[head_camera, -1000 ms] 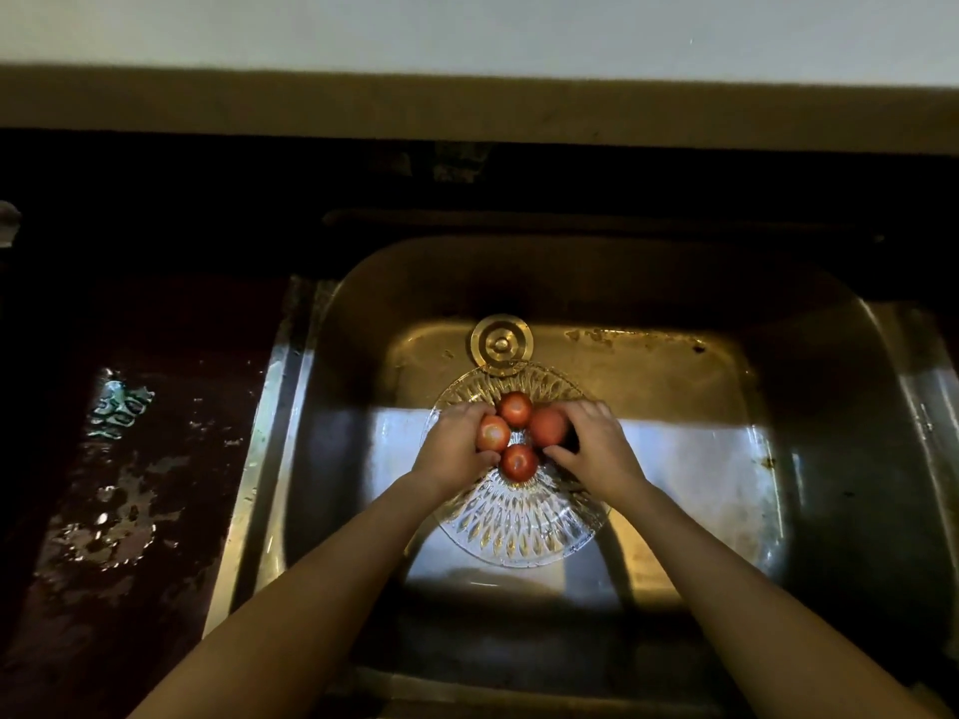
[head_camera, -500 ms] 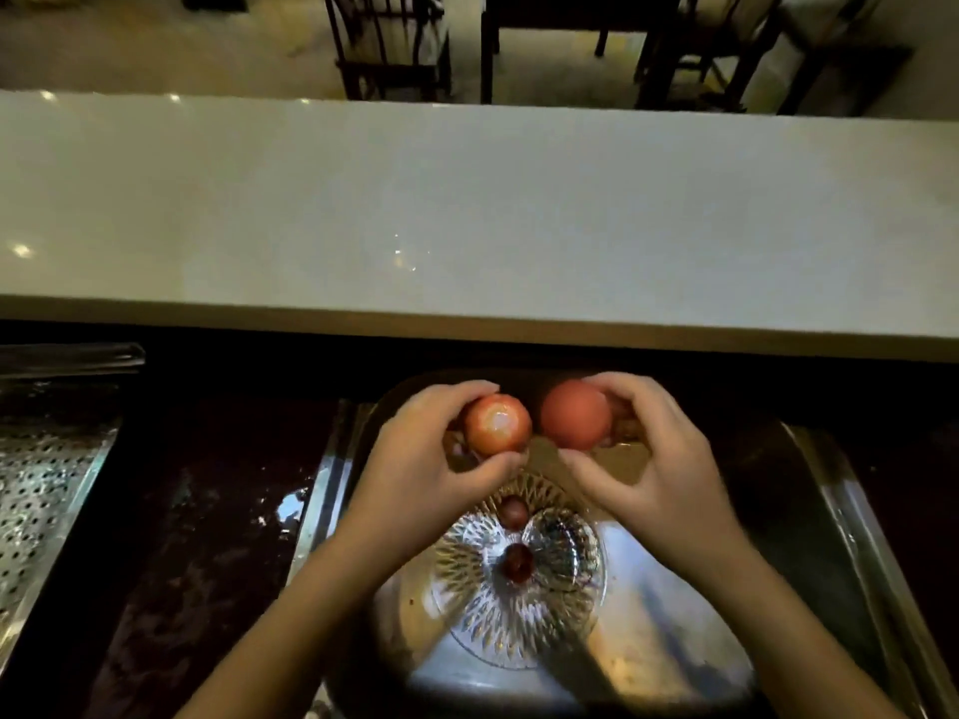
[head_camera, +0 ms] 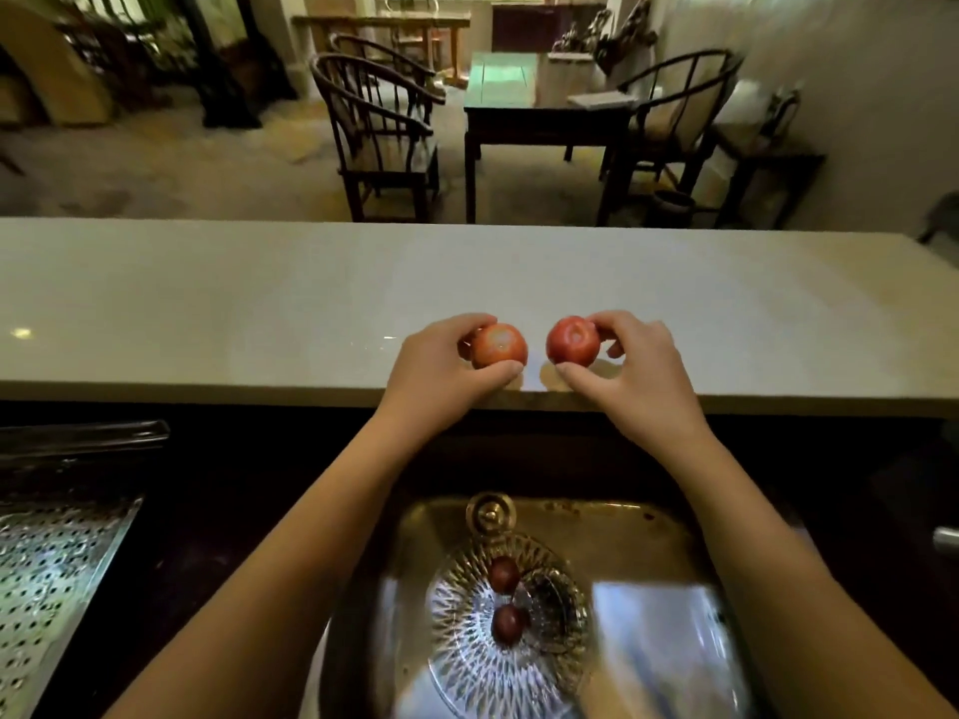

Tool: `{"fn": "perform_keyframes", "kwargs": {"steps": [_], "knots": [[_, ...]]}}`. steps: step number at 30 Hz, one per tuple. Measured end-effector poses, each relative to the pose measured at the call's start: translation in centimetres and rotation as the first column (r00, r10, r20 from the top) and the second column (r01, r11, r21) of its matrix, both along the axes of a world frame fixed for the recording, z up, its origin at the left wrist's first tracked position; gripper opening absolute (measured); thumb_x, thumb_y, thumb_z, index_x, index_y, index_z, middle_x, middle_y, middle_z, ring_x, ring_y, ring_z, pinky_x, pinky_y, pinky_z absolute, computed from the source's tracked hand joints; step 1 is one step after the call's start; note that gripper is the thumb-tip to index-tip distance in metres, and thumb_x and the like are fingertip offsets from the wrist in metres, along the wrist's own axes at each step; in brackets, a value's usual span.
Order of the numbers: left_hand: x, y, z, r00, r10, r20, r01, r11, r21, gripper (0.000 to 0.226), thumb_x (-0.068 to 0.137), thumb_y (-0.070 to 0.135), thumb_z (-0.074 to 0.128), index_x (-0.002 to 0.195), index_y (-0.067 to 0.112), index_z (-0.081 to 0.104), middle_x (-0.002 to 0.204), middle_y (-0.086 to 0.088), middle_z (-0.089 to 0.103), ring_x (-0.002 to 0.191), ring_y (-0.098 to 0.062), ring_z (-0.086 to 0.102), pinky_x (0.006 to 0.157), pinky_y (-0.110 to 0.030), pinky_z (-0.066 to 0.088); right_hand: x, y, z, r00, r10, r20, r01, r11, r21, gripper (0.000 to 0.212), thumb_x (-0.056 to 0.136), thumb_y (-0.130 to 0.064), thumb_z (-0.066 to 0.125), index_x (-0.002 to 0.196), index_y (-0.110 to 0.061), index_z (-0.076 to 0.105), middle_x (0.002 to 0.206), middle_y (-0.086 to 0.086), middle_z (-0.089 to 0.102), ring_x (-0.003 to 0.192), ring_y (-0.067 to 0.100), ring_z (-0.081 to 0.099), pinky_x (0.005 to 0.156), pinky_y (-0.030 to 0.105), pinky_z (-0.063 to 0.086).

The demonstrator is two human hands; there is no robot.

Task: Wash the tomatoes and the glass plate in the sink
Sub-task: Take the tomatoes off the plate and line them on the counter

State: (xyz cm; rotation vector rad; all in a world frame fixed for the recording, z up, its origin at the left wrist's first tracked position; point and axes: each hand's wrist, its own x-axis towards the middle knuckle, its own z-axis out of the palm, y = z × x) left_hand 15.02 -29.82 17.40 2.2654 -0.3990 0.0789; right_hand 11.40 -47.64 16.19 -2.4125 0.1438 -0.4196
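Observation:
My left hand [head_camera: 438,371] grips one red tomato [head_camera: 499,346] and my right hand [head_camera: 635,371] grips a second red tomato [head_camera: 572,341]. Both tomatoes sit low over the pale counter ledge [head_camera: 207,313] behind the sink, near its front edge. Whether they touch the ledge I cannot tell. Down in the steel sink [head_camera: 664,609] lies a cut-glass plate [head_camera: 467,661] with two more tomatoes on it, one [head_camera: 504,574] farther and one [head_camera: 506,623] nearer. The round drain [head_camera: 490,513] lies just beyond the plate.
A perforated metal drain tray [head_camera: 46,578] lies at the left on the dark wet countertop [head_camera: 207,511]. Beyond the ledge stand wooden chairs [head_camera: 379,137] and a dark table [head_camera: 545,121]. A tap handle [head_camera: 945,539] shows at the right edge.
Both hands took a tomato each off the plate, rose out of the sink and moved forward onto the ledge. Two tomatoes stayed on the plate. My view tilted up.

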Motion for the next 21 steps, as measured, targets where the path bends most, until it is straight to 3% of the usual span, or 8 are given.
{"fn": "perform_keyframes", "kwargs": {"steps": [3, 8, 16, 18, 21], "knots": [[0.2, -0.1, -0.7, 1.000, -0.001, -0.014, 0.001, 1.000, -0.005, 0.055, 0.078, 0.034, 0.072, 0.128, 0.021, 0.054, 0.127, -0.001, 0.058, 0.094, -0.006, 0.050, 0.070, -0.006, 0.034, 0.0, 0.0, -0.6, 1.000, -0.004, -0.008, 0.004, 1.000, -0.008, 0.051, 0.075, -0.037, 0.073, 0.119, -0.021, 0.054, 0.102, -0.010, 0.044, 0.110, 0.019, 0.047, 0.095, 0.038, 0.045], [0.0, -0.6, -1.4, 1.000, 0.006, 0.029, -0.005, 1.000, -0.007, 0.059, 0.080, 0.034, 0.069, 0.133, 0.018, 0.049, 0.131, -0.002, 0.056, 0.099, -0.003, 0.046, 0.072, -0.004, 0.032, -0.1, -0.6, -1.4, 1.000, -0.012, 0.004, 0.012, 0.999, -0.032, 0.050, 0.077, -0.041, 0.070, 0.118, -0.016, 0.055, 0.105, -0.003, 0.054, 0.112, 0.022, 0.043, 0.095, 0.041, 0.041], [-1.1, -1.4, -0.9, 0.989, 0.087, 0.116, -0.095, 0.993, 0.064, 0.069, 0.080, 0.036, 0.069, 0.139, 0.016, 0.040, 0.134, -0.006, 0.053, 0.120, -0.019, 0.048, 0.096, -0.026, 0.037, -0.3, -0.9, -1.7, 1.000, -0.001, -0.005, 0.001, 0.999, -0.052, 0.057, 0.080, -0.041, 0.067, 0.129, -0.018, 0.048, 0.121, 0.004, 0.057, 0.118, 0.022, 0.039, 0.096, 0.039, 0.040], [-2.1, -0.9, -1.1, 0.970, 0.134, 0.203, -0.138, 0.990, 0.005, 0.066, 0.081, 0.037, 0.068, 0.138, 0.018, 0.041, 0.131, -0.004, 0.052, 0.113, -0.016, 0.049, 0.090, -0.027, 0.041, -1.2, -1.4, -1.6, 0.999, 0.003, 0.041, -0.001, 0.999, -0.048, 0.058, 0.081, -0.038, 0.067, 0.131, -0.018, 0.045, 0.119, 0.002, 0.057, 0.115, 0.020, 0.039, 0.093, 0.035, 0.040], [-5.3, 1.0, -3.8, 0.903, 0.243, 0.354, -0.156, 0.954, -0.257, 0.048, 0.082, 0.029, 0.067, 0.125, 0.024, 0.048, 0.112, 0.004, 0.051, 0.094, -0.008, 0.051, 0.076, -0.017, 0.044, -4.4, -1.9, -2.7, 0.974, 0.014, 0.225, -0.014, 1.000, -0.001, 0.049, 0.082, -0.033, 0.067, 0.125, -0.018, 0.049, 0.107, -0.004, 0.055, 0.102, 0.012, 0.039, 0.084, 0.023, 0.035]]}}
